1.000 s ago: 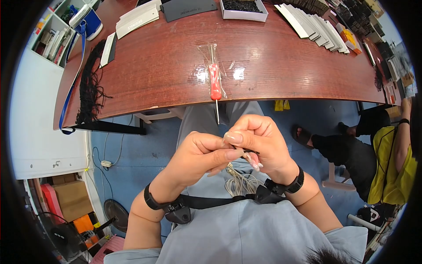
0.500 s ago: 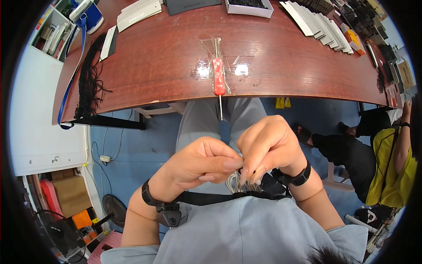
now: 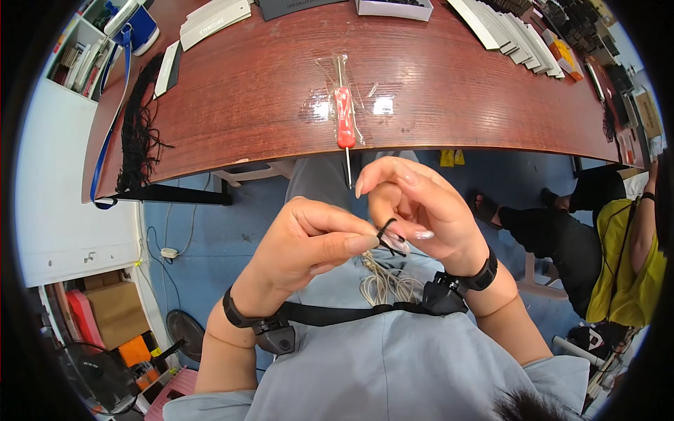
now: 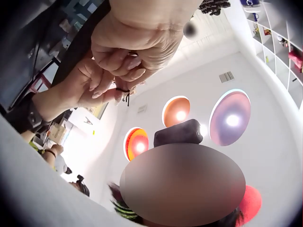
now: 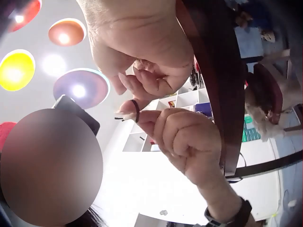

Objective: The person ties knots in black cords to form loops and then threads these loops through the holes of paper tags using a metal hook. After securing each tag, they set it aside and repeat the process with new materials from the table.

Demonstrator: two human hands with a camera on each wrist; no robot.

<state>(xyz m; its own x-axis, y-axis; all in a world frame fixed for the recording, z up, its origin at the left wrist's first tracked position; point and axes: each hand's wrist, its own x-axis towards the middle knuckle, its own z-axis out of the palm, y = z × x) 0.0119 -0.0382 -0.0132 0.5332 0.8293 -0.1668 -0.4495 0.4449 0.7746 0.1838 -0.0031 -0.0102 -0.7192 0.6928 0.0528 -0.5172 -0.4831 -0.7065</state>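
Observation:
Between thumb and index finger my left hand (image 3: 295, 245) pinches a short black cord (image 3: 381, 231) in front of the torso, below the table edge. The cord forms a small loop with loose ends. My right hand (image 3: 439, 210) is just beside it, index finger raised away from the thumb and the other fingers bent. In the right wrist view the cord loop (image 5: 138, 112) lies at a right fingertip, against the left fingertips. Beyond the hands, a red-handled tool (image 3: 344, 119) is taped to the table, its thin metal shaft jutting past the edge.
On the table (image 3: 246, 105) are black cords (image 3: 137, 133) at the left, grey-white cards (image 3: 214, 24), a white box (image 3: 393, 8) and more cards (image 3: 502, 35). Off-white cords (image 3: 390, 286) lie on the lap. Another person (image 3: 618, 259) sits at the right.
The right fingers came together over the cord, then spread and lifted off to the upper left. The cord loop now shows. The left hand kept its pinch.

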